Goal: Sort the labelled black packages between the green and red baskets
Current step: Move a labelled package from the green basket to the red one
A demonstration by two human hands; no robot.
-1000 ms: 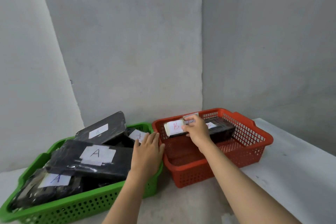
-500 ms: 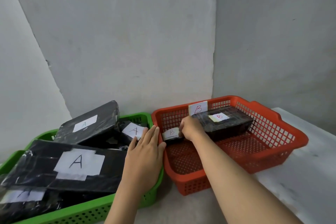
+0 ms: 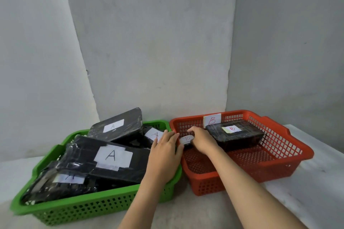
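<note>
Over the last second the small package has come down from the back of the red basket to its left rim, and the right hand has come down with it. The fingers (image 3: 191, 132) of the right hand (image 3: 202, 140) curl over the far side of that small package (image 3: 186, 139), pinching it just inside the rim — probably to seat it low against the wall before letting go. The left hand (image 3: 163, 151) lies flat, fingers straight and together, holding nothing; its palm rests on the right end of the green basket (image 3: 93, 208), likely to steady that basket or keep its stack from sliding across.

The small package is mostly hidden by the two hands. What shows is a white label with a red letter, too blurred to read surely, though it looks like a B, on black wrapping.

Beyond the hands, the red basket (image 3: 290, 160) carries a white B tag (image 3: 212, 120) on its back wall and a bigger black package (image 3: 235, 135) marked B, lying tilted at the back. The green basket is heaped with glossy black packages, four of them showing white labels; three read A (image 3: 112, 155) and the lowest is too creased to read — so the sorting looks well along. Both baskets stand side by side on the pale worktop (image 3: 307, 201), in a corner of grey walls.
</note>
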